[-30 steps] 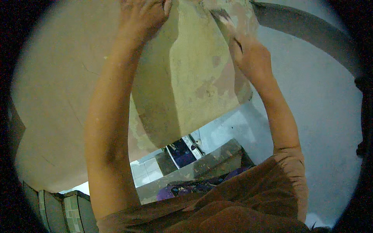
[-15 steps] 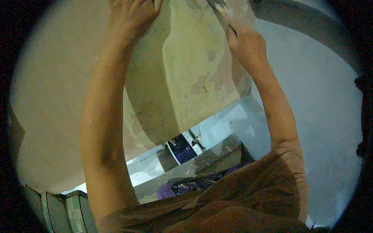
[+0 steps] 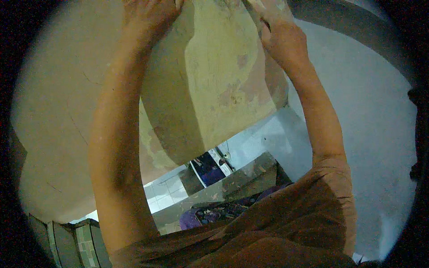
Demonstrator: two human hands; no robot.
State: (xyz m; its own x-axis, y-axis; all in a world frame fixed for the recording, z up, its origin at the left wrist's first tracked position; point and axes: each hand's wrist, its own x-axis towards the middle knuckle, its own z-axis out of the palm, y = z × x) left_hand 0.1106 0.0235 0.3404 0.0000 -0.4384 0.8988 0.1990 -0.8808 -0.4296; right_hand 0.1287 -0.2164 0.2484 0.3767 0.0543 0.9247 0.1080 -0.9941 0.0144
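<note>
Hands, both up at the top edge of view, in front of the yellowish wall (image 3: 214, 67). Right hand (image 3: 286, 42): appears curled around a flat tool (image 3: 253, 8), whose far end leaves the view; thumb side toward the wall's middle. Left hand (image 3: 154, 20): fingers cut off by the edge; I cannot tell whether they pinch, press or spread.

Handling, judged: tool probably light and stiff, best held at its near end, where the right hand is. Wall rigid; its mottled surface, with pinkish patches (image 3: 257, 82), looks brittle and likely to flake; no part offers a grip, so a flat palm suits it.

Outward: blue wall (image 3: 366, 116) to the right, dark curved band (image 3: 344, 38) above it; below, grey ledge (image 3: 239, 178), purple cloth (image 3: 191, 219), pale floor tiles (image 3: 165, 193).
</note>
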